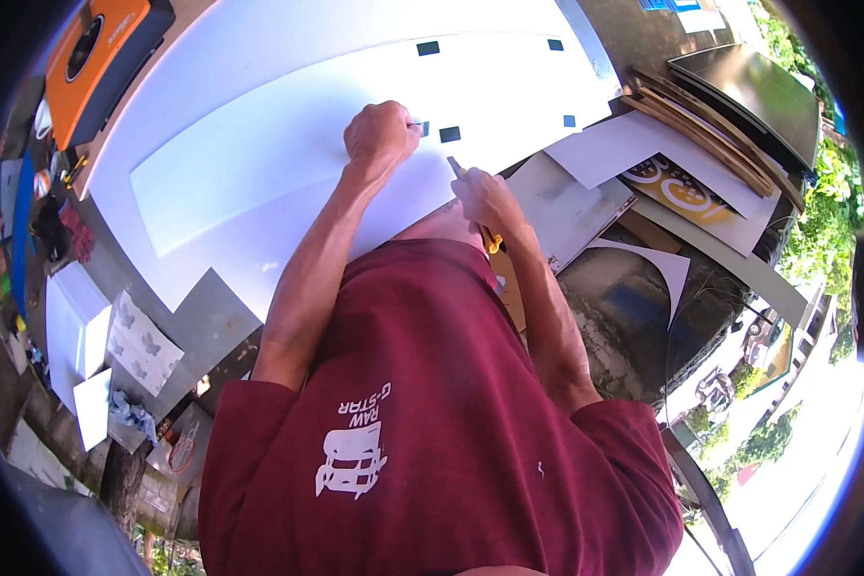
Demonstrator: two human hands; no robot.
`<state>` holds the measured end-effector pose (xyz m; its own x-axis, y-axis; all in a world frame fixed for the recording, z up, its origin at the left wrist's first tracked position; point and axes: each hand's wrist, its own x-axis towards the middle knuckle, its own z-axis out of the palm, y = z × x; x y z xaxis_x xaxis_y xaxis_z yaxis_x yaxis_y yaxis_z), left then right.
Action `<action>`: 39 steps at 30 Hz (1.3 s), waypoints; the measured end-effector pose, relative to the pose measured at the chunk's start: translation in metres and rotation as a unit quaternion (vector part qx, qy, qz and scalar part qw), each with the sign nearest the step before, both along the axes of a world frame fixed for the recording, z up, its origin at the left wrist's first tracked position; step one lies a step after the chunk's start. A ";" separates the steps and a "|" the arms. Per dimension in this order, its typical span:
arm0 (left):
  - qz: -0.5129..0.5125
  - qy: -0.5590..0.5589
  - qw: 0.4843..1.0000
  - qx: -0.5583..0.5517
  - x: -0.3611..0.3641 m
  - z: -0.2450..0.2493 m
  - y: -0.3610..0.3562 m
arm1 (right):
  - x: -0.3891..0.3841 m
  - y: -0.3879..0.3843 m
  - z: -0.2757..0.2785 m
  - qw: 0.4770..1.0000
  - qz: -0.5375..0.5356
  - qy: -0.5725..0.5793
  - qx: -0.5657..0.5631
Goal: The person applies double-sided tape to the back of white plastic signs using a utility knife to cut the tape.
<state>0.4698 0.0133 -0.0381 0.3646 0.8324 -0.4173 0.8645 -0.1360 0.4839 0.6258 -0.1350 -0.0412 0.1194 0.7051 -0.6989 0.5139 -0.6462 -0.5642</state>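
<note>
A long white sheet [259,163] lies on a larger white board [230,67]. Several small dark squares are on the sheet, one of them [450,134] between my two hands. My left hand [382,132] is closed over the sheet, its fingertips pinching a small dark piece [424,129]. Just right of it and nearer my body, my right hand [487,197] is wrapped round a yellow-handled cutter [492,240], whose blade end points up toward the dark square. The blade looks clear of that square.
An orange and black machine [96,58] stands at the upper left. Wooden strips [706,144], a dark panel [754,91] and a printed board [677,187] are stacked at the right. White offcuts [82,317] lie at the lower left.
</note>
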 end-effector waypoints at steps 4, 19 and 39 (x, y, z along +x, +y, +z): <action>0.012 -0.105 0.994 -0.004 -0.049 0.020 0.010 | 0.002 -0.017 0.021 0.951 -0.254 0.164 0.065; 0.136 -0.244 0.955 -0.099 -0.109 0.031 -0.064 | -0.044 0.040 0.020 0.927 -0.181 0.319 0.082; 0.190 -0.211 0.939 -0.196 -0.208 0.048 -0.038 | -0.144 0.084 0.018 0.965 -0.047 0.239 0.101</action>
<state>0.2614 -0.0243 0.0103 0.2742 0.7478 -0.6047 0.5352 0.4038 0.7420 0.4823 -0.0511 -0.0231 -0.1130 0.8347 -0.5390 0.1087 -0.5288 -0.8417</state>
